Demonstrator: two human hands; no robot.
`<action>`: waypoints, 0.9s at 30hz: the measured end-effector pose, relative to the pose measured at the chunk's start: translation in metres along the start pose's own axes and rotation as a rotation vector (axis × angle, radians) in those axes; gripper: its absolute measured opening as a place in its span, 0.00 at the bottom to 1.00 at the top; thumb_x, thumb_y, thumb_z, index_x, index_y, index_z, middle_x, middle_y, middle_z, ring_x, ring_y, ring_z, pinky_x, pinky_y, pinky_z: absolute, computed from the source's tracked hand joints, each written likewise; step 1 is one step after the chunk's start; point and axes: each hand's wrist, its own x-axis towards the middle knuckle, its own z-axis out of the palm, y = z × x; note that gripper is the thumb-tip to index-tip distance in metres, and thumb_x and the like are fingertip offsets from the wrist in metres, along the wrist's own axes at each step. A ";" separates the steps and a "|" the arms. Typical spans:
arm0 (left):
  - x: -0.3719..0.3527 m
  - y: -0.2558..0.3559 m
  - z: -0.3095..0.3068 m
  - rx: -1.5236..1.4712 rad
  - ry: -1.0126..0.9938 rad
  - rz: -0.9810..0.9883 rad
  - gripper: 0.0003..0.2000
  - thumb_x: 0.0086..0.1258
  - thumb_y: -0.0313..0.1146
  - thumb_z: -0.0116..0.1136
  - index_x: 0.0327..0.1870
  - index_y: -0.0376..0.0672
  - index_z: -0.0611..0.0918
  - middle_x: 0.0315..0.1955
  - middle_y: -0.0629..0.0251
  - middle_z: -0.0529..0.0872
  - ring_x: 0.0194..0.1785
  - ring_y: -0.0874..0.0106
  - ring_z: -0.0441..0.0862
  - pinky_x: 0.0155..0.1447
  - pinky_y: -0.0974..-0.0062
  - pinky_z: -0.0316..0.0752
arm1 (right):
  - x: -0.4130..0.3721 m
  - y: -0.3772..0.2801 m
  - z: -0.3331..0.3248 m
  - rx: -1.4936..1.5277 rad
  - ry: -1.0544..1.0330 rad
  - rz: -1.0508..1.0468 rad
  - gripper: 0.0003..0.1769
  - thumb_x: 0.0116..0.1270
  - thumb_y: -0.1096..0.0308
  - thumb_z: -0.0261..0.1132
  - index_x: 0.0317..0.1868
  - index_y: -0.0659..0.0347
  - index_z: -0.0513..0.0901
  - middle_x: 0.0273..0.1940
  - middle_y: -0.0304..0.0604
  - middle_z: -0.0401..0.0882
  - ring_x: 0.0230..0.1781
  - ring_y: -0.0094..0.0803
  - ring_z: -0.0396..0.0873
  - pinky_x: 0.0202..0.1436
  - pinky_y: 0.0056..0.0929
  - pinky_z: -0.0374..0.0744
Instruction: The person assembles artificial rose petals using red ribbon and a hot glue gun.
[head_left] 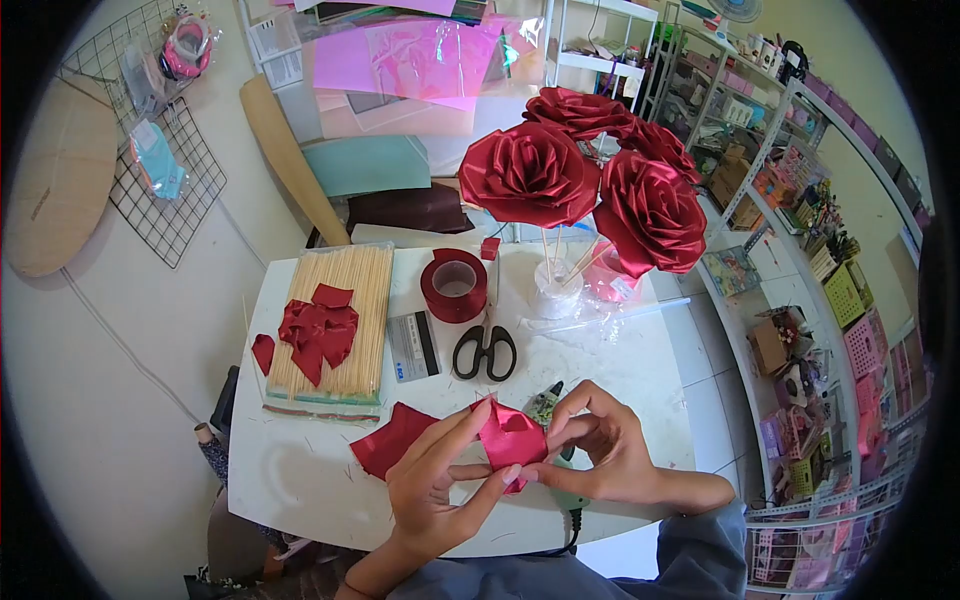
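A folded piece of shiny red satin ribbon [512, 438] is held above the table's front part. My left hand [428, 492] pinches it along its left and lower edge, thumb and fingers closed on it. On the opposite side, my right hand [608, 450] grips the ribbon's right edge between thumb and fingers. Another red ribbon piece [393, 438] lies flat beside my left hand. Under my right hand is a green tool with a dark tip [545, 403] and a cord [575, 522], mostly hidden by the hands.
Black-handled scissors [485, 352], a ribbon roll [454, 284] and a card [413, 347] lie farther back. Cut red pieces [320, 330] rest on bundled wooden sticks [355, 278]. Large red ribbon roses [530, 175] stand in a white holder [557, 292]. Shelves [800, 330] line the right.
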 end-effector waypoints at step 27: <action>-0.007 -0.017 -0.001 -0.111 0.199 -0.010 0.29 0.50 0.12 0.54 0.56 0.27 0.61 0.48 0.50 0.69 0.49 0.67 0.72 0.46 0.75 0.76 | -0.066 -0.007 0.017 0.116 0.474 -0.344 0.09 0.52 0.73 0.65 0.18 0.68 0.76 0.17 0.48 0.76 0.18 0.33 0.75 0.22 0.25 0.73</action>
